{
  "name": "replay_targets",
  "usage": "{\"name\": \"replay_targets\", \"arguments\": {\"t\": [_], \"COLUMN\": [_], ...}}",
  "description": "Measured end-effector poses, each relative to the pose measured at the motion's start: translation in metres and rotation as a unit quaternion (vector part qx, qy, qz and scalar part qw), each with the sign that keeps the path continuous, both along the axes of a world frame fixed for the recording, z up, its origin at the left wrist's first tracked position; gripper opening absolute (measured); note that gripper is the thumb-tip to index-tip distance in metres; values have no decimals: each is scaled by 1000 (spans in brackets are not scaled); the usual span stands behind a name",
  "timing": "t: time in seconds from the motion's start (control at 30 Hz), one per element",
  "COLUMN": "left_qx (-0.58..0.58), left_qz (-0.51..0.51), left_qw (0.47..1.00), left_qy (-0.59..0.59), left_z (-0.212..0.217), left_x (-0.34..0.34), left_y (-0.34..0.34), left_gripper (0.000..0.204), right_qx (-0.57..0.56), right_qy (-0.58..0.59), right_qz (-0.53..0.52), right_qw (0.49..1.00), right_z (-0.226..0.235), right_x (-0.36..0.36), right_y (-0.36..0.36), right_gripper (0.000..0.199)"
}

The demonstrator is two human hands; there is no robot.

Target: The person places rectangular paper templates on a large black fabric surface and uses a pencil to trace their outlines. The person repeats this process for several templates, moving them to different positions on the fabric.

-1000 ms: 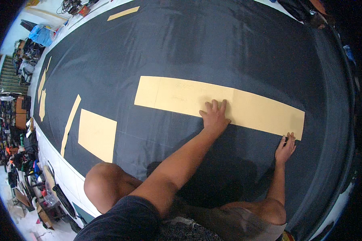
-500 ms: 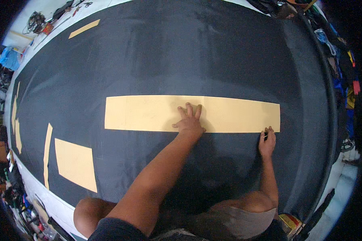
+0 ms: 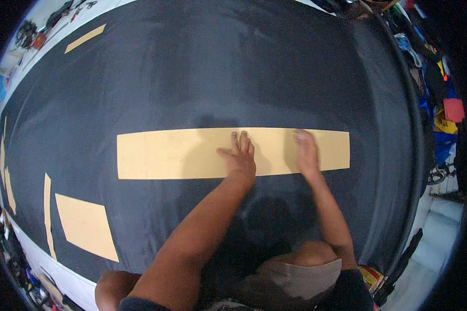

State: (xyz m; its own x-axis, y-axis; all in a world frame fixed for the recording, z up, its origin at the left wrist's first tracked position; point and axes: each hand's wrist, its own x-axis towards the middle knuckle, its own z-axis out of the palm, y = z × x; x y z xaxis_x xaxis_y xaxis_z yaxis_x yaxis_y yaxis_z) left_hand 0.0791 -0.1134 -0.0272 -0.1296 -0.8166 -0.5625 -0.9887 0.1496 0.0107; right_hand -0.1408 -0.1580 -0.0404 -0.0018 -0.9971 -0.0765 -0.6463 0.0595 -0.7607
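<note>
Both hands over a long cream cardstock panel [image 3: 181, 155] lying crosswise on dark fabric [image 3: 275, 78].
A broad stretch of fabric runs beyond the panel's far edge and past its right end; on the left, a four-sided cream piece [image 3: 88, 228] and a narrow cream strip [image 3: 49, 217] lie just beside each other, nearer the person. The left hand [image 3: 239, 160] rests palm down near the panel's middle, fingers spread and grasping nothing, its wrist crossing the near edge. The right hand [image 3: 307, 153] reaches over the panel toward the far edge, short of the right end, forearm slanting up from the lower right. Motion blurs its fingers, so its grip and any contact cannot be told; the left hand and forearm cover part of the panel's near edge.
</note>
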Motion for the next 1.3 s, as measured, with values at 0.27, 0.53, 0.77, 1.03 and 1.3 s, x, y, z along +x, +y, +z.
{"name": "replay_targets", "arguments": {"t": [0.27, 0.53, 0.77, 1.03, 1.3], "left_qx": [48, 51, 58, 93, -72], "left_qz": [8, 1, -3, -22, -196], "left_qw": [998, 998, 997, 995, 978], "left_qy": [49, 40, 57, 32, -28], "left_z": [17, 20, 26, 31, 10], "left_x": [6, 5, 6, -1, -5], "left_y": [-8, -11, -14, -25, -18], "left_gripper": [76, 84, 91, 90, 76], "right_qx": [6, -64, -77, -74, -32], "right_qy": [-40, 3, 76, 67, 81], "right_qz": [109, 137, 110, 89, 15], "right_qw": [993, 989, 988, 991, 996], "right_z": [6, -5, -8, -10, -7], "right_x": [110, 110, 86, 72, 22], "right_y": [-26, -26, -21, -21, -25], "right_gripper": [27, 25, 24, 25, 26]}}
